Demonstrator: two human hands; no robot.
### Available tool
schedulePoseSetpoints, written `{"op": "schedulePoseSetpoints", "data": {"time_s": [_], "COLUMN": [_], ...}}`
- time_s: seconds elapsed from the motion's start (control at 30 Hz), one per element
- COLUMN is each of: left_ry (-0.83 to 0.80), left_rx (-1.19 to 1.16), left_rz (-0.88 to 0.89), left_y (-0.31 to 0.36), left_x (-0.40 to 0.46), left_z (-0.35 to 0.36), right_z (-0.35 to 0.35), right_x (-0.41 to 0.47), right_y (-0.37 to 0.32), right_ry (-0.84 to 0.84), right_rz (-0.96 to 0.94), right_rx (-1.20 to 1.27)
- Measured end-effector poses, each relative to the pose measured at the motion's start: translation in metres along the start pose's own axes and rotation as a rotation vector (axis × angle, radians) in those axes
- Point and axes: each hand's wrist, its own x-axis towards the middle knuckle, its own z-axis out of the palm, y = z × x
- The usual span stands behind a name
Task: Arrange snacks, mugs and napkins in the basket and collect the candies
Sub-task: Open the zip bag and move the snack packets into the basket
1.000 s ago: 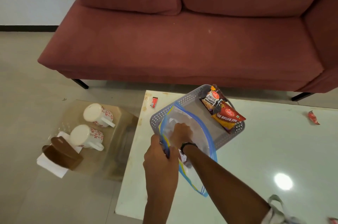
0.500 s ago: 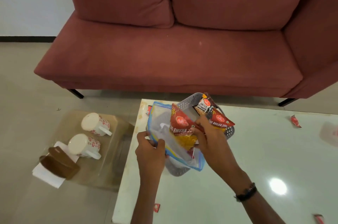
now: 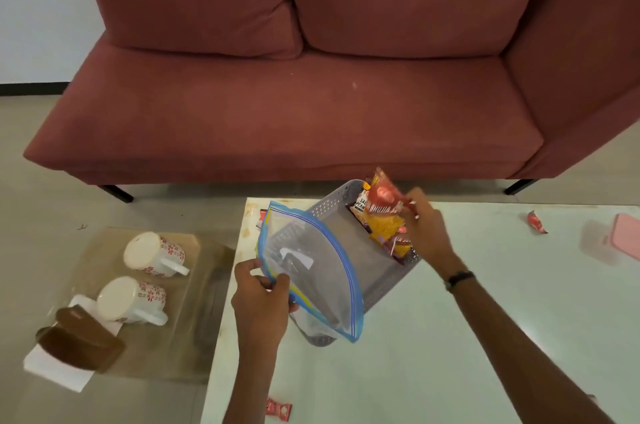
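Observation:
A grey perforated basket (image 3: 346,212) stands on the white table (image 3: 450,354) near its far left corner. My left hand (image 3: 259,306) pinches the rim of a clear zip bag (image 3: 311,271) with blue edges, held over the basket's near end. My right hand (image 3: 424,226) grips a red and yellow snack packet (image 3: 382,212) at the basket's far right side, where other snack packets (image 3: 362,205) lean inside. Two white mugs with red flowers (image 3: 154,254) (image 3: 130,300) lie on a low glass table at left, beside a brown napkin holder (image 3: 76,347) with white napkins (image 3: 55,371).
Red candies lie on the table: one at the near edge (image 3: 278,408), one at the far right (image 3: 535,222), another behind the bag (image 3: 265,214). A pink-lidded container (image 3: 623,242) sits at the right edge. A red sofa (image 3: 311,94) stands behind the table.
My right hand has pulled the red snack packet out of the zip bag and carried it right to the basket's far side. My left hand still holds the bag, now emptier.

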Motion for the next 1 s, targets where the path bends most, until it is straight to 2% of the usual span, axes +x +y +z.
{"op": "schedulePoseSetpoints", "data": {"time_s": [0.1,0.17,0.23,0.33,0.5,0.6,0.77,0.83,0.9,1.0], "left_ry": [-0.019,-0.025,-0.035,-0.045,-0.069,-0.079,-0.083,-0.114,-0.163,-0.227], "left_rx": [-0.015,-0.027,-0.043,-0.051,-0.086,-0.134,-0.272,-0.344,-0.4,-0.473], "left_rz": [-0.009,-0.019,-0.029,-0.031,-0.047,-0.069,-0.084,-0.105,-0.139,-0.148], "left_y": [-0.003,-0.006,-0.008,-0.008,0.0,0.009,0.038,0.054,0.073,0.097], "left_x": [0.005,0.008,0.009,0.007,-0.002,-0.01,-0.036,-0.052,-0.072,-0.105], "left_z": [0.001,0.001,0.0,0.0,0.001,0.003,0.01,0.014,0.019,0.031], "right_z": [0.038,0.057,0.07,0.074,0.053,0.036,0.009,-0.001,-0.013,-0.038], "right_x": [-0.003,-0.002,0.0,-0.002,-0.026,-0.063,-0.15,-0.176,-0.188,-0.189], "right_y": [0.022,0.035,0.049,0.061,0.057,0.057,0.033,0.01,-0.016,-0.043], "right_ry": [-0.171,-0.204,-0.185,-0.066,-0.05,-0.064,-0.3,-0.335,-0.28,-0.086], "right_rz": [0.083,0.13,0.197,0.271,0.336,0.278,0.213,0.132,0.094,0.107], "right_rx": [0.093,0.166,0.176,0.126,0.101,0.107,0.221,0.265,0.355,0.43]}}
